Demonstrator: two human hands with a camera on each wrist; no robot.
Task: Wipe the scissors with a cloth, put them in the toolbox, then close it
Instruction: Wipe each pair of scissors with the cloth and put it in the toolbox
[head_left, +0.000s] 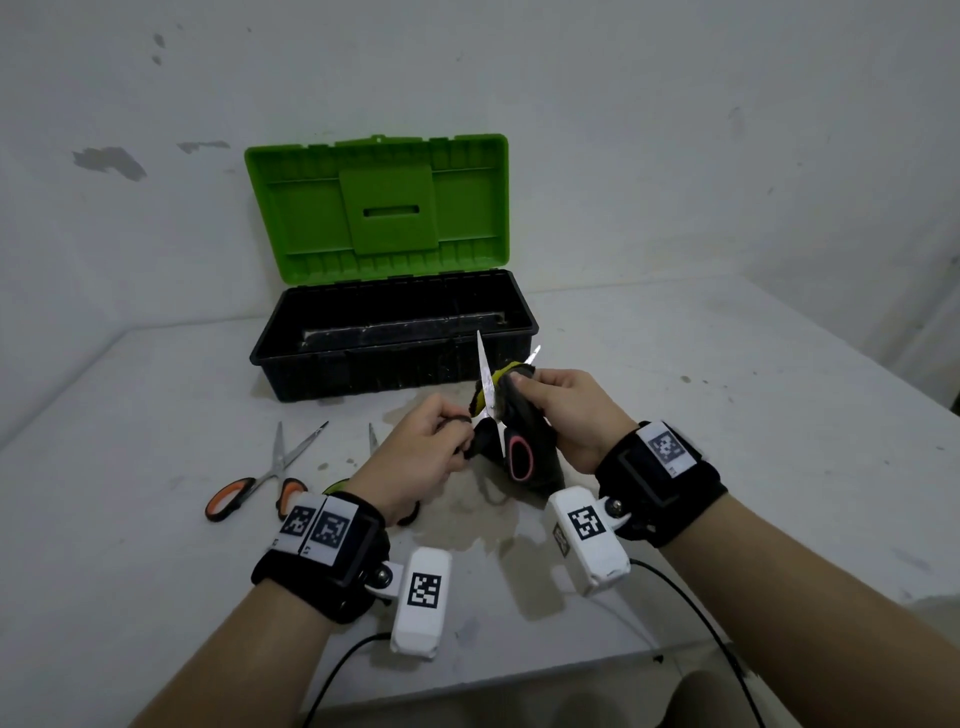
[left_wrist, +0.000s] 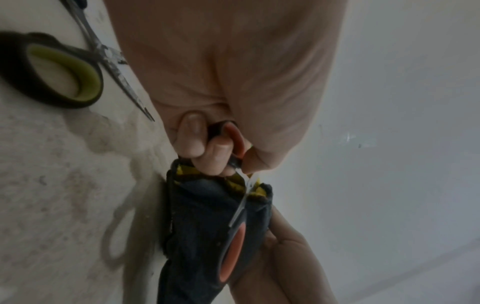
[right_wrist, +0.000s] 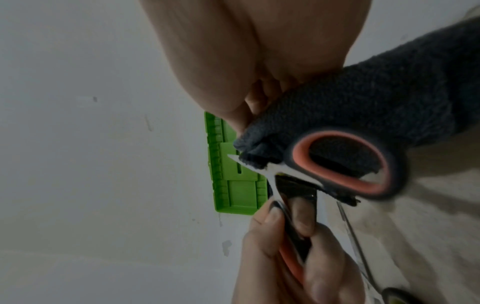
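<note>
The scene is seen from above in the head view, angled forward and down over the table (head_left: 156, 395), with the toolbox (head_left: 393, 332) at frame centre. Both wrist views are set very close, looking along the palms. The scissors (left_wrist: 235, 240) and cloth (right_wrist: 363, 98) are shared by all three views.

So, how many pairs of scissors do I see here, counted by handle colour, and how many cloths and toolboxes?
Scissors with orange handles: 2, one held open by the left hand at, one lying on the table at
Scissors with yellow-green handles: 1, on the table, mostly hidden under the left wrist
Cloth: 1, held by the right hand
Toolbox: 1, open
Total: 5
</note>
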